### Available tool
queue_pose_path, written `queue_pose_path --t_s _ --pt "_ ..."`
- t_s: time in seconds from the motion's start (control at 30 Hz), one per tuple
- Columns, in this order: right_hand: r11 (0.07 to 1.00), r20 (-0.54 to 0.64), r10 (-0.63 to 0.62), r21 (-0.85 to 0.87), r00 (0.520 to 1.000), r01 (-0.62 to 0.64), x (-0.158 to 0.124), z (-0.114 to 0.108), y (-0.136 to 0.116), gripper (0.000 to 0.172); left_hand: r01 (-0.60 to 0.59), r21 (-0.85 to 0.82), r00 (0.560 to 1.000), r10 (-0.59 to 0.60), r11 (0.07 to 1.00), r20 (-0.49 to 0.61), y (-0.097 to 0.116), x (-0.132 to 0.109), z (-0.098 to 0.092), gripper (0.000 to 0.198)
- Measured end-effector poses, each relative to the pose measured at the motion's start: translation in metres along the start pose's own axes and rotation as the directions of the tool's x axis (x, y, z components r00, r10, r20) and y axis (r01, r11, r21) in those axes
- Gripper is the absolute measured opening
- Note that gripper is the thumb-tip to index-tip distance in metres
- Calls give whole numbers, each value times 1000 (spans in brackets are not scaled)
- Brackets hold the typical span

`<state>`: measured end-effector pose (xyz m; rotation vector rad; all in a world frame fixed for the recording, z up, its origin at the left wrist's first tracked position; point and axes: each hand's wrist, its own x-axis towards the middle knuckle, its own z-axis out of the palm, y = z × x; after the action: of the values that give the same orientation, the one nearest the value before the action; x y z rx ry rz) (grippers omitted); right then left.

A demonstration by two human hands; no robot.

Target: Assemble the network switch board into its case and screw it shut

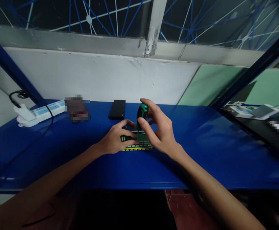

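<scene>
My right hand point(158, 127) grips a green and black screwdriver point(143, 111) by its handle, thumb on the near side. The screwdriver stands nearly upright, its thin shaft pointing down. Beneath it lies a flat green tray-like piece point(143, 139) with rows of small pale pieces and a yellow front edge; its exact kind is unclear. My left hand point(116, 137) rests at the left of this piece, with bent fingers and thumb closing in near the lower shaft. Something green and dark shows between those fingers. The fingers hide the tip of the shaft.
On the blue table point(93, 172), a black flat box point(117, 109) lies behind my left hand. A blurred dark object point(77, 108) sits farther left, beside a white power strip point(49, 109). A black cable point(31, 145) curves down the left side. Electronics point(265, 111) stand far right.
</scene>
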<state>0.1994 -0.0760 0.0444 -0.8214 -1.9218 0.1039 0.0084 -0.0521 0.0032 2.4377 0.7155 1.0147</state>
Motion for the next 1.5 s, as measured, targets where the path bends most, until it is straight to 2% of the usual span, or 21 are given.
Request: queue_pose_path --t_s 0.1,0.3,0.53,0.67,0.87,1.13,1.27,1.5 --pt "1000 47 2 31 999 -3 -1 -1 -2 51 -7 -25 999 8 1000 35 0 1 -2 11" --pt "994 50 20 110 999 -25 -2 2 -2 54 -3 5 992 3 1000 127 1 1 -5 16" --pt "996 5 22 88 1000 -22 -1 3 0 54 13 -17 999 -12 1000 34 -2 0 -3 13" --pt "999 -2 -1 36 1000 1 -1 3 -2 51 13 -47 997 -9 999 82 -3 0 -5 16" --pt "997 37 8 70 999 -10 -1 2 -2 50 3 1 990 -3 1000 142 0 1 -8 19" --pt "999 -13 0 40 1000 1 -1 3 -1 49 51 -32 998 -50 998 48 -1 0 -4 18" --pt "999 -49 -43 -15 998 42 -2 3 0 51 22 -19 1000 -22 1000 8 -5 -1 -3 15" --pt "998 29 -57 -13 998 57 -2 0 -2 53 22 21 994 -24 1000 104 -6 0 -7 19"
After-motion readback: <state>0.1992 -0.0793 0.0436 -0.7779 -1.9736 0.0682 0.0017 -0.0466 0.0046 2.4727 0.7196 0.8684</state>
